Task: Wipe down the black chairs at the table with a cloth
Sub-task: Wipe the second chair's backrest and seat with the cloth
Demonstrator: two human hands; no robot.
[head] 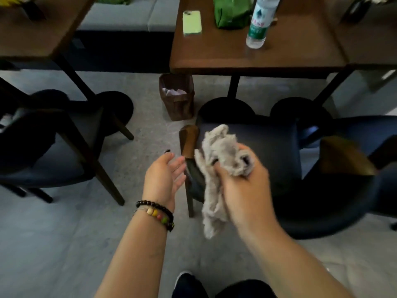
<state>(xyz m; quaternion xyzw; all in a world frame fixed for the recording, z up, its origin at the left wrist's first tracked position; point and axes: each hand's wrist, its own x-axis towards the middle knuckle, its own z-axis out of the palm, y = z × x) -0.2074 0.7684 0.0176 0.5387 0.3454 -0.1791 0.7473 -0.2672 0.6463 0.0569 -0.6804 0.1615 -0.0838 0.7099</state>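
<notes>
Bottle (261, 20) top beyond frame edge.

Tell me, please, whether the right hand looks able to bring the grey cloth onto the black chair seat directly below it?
Probably yes: the right hand grips the crumpled grey cloth above the black chair seat, whose dark cushion shows nothing lying on it. The open left hand stays off to the side.

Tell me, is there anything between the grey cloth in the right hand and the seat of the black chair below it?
Nothing visible. The right hand grips the cloth directly above the black chair, whose seat is bare. The left hand is open beside it, off the seat.
</notes>
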